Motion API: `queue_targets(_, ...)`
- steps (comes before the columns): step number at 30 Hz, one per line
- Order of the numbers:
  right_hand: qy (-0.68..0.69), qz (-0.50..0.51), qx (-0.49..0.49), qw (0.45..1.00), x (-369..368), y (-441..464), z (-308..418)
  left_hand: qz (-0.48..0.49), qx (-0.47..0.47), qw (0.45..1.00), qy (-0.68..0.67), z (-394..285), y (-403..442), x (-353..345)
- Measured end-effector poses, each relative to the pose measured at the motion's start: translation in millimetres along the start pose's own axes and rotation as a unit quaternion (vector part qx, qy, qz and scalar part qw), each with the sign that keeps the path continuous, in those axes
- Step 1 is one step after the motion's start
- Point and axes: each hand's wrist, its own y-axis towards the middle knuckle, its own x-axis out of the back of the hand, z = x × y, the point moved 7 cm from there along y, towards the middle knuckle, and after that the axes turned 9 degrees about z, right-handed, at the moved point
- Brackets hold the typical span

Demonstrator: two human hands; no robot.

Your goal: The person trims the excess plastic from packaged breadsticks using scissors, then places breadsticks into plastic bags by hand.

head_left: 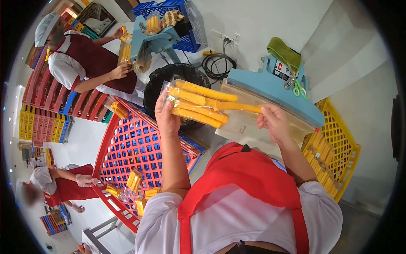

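Far left, one co-worker in a dark red apron (80, 182), a gloved hand at the crate rim; above, a second co-worker (97, 63), hands on yellow sticks at another pale blue machine. Next, one red crate (106, 142), holding several wrapped yellow packs (134, 180) in its lower part: by my reckoning, the finished share, though I cannot tell whether each is closed. Beyond it, one black-lined bin (157, 82). Centre, the wearer's left hand (168, 114), fingers and thumb pinching the left end of one clear bag (165, 86), held up in mid-air with several yellow sticks (206, 90) lying side by side in it. Then one single stick (243, 107), its left end against the bagged ones, its right end pinched between thumb and fingers of the right hand (272, 120); whether its left end is inside the film, I cannot tell. This pack I judge nearly filled, closing not yet done. Behind, one pale blue sealer (262, 86), with green cloth (284, 51) and green-handled scissors (300, 90) on top. Far right, one yellow crate (352, 158) with many more sticks (321, 161), seemingly the share left.
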Motion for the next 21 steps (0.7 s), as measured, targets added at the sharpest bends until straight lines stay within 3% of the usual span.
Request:
queue_targets(1, -0.088, -0.026, 0.034, 0.995, 3, -2, 10, 0.0, -0.001, 1.0, 0.001, 0, -1, 0)
queue_targets(5, -0.137, -0.008, 0.037, 0.99, -5, -6, 15, -0.024, -0.012, 1.0, 0.012, 1, 0, -2)
queue_targets(10, 0.073, 0.1, -0.023, 0.992, -15, 4, -10, -0.046, 0.01, 0.999, -0.02, 13, -1, 1)
queue_targets(16, 0.141, 0.113, -0.032, 0.983, -13, 11, -26, -0.014, 0.011, 0.996, -0.086, 13, 3, -3)
queue_targets(20, 0.144, 0.146, -0.005, 0.979, -12, 16, -24, -0.018, 0.058, 0.998, -0.007, 7, 3, -12)
queue_targets(21, 0.06, 0.111, 0.014, 0.992, -11, 14, -15, -0.04, 0.062, 0.996, 0.043, 5, 2, -12)
